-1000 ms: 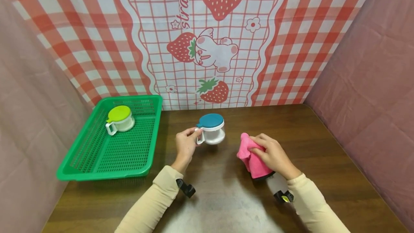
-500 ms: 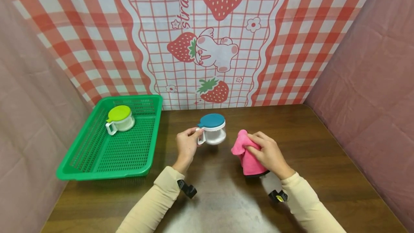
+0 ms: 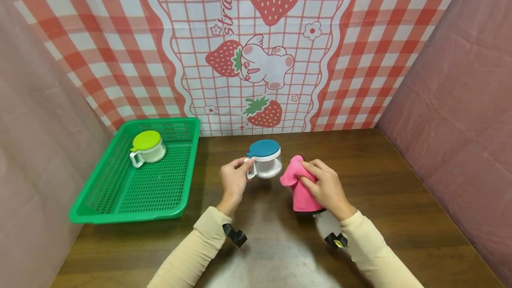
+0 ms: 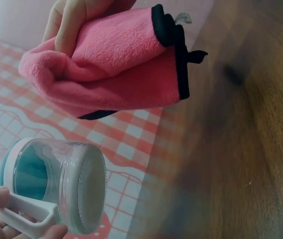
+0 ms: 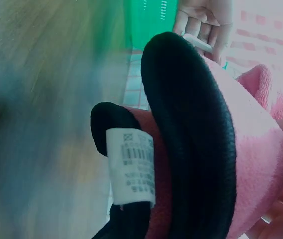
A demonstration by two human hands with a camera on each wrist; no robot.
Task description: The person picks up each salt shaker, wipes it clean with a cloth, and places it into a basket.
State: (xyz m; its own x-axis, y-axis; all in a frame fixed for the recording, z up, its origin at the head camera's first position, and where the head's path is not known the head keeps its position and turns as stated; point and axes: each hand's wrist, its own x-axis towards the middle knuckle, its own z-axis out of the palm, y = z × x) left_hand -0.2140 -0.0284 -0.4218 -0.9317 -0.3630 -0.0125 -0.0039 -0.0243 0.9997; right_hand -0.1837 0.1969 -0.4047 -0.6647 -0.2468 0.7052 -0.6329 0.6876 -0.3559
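My left hand (image 3: 234, 181) grips the white handle of a clear jar with a blue lid (image 3: 264, 149), held upright just above the table. In the left wrist view the see-through jar (image 4: 52, 174) shows its white handle between thumb and fingers. To its right, my right hand (image 3: 326, 186) pinches a folded pink cloth (image 3: 306, 194) with black edging. A small gap separates the cloth from the jar. The right wrist view shows the cloth's black border and a white label (image 5: 131, 167) close up; the jar is mostly hidden behind the cloth there.
A green plastic basket (image 3: 182, 214) stands on the left of the wooden table (image 3: 264, 243). Inside it, near the back, sits a similar jar with a lime-green lid (image 3: 146, 140). A checked strawberry curtain (image 3: 256, 79) hangs behind the table.
My right hand has moved left with the pink cloth and slightly up, nearer the jar. The left hand and its jar have shifted slightly to the right.
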